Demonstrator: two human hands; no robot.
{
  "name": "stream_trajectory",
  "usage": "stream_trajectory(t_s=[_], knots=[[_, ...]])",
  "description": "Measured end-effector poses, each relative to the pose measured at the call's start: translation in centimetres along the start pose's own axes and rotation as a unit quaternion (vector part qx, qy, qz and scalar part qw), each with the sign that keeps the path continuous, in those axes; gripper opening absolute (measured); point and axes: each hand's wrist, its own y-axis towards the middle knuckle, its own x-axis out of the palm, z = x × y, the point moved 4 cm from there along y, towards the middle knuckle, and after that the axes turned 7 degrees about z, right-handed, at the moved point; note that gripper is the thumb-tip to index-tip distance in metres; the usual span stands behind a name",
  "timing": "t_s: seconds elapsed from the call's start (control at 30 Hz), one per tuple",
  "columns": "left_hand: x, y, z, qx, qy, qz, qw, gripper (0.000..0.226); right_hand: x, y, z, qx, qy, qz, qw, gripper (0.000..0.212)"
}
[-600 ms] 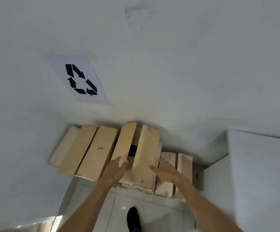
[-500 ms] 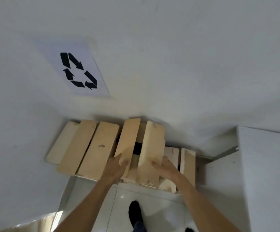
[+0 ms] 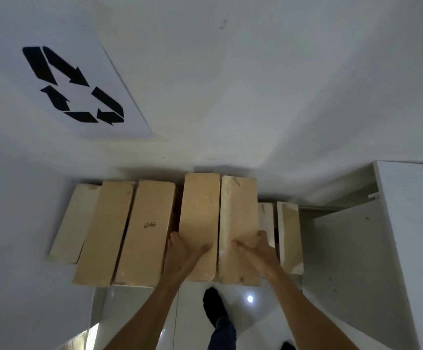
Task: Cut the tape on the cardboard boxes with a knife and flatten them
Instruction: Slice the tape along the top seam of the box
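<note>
Head view, read from your body outward. At 6 o'clock your dark shoe [image 3: 214, 305] stands on the glossy pale floor [image 3: 134, 314], and both forearms rise from the bottom edge. Your left hand [image 3: 183, 256] clasps the flattened cardboard box [image 3: 218, 223] at its left edge, fingers on the face and thumb round the side. Your right hand [image 3: 254, 251] takes the right edge likewise, fingers spread on the face. The box stands on end, its two panels meeting at a central fold. Toward 9 o'clock three more flattened boxes [image 3: 119, 231] lean side by side against the white wall [image 3: 255, 84]; toward 3 o'clock stand two pale narrow pieces [image 3: 290, 236], probably cardboard too, though motion blur leaves this uncertain. A white cabinet [image 3: 407, 236] fills 3 o'clock. At 11 o'clock a recycling sign [image 3: 76, 84] is fixed to the wall.
</note>
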Motion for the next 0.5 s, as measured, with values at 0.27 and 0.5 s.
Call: stream_trajectory(t_s=[0.27, 0.5], knots=[[-1.0, -7.4, 5.5, 0.074, 0.010, 0.049, 0.996, 0.089, -6.1, -5.9, 1.1, -0.059, 0.106, 0.074, 0.990, 0.059], [0.8, -17.8, 13.5, 0.161, 0.022, 0.063, 0.985, 0.128, -17.5, -12.3, 1.7, -0.169, 0.155, 0.187, 0.955, 0.027]])
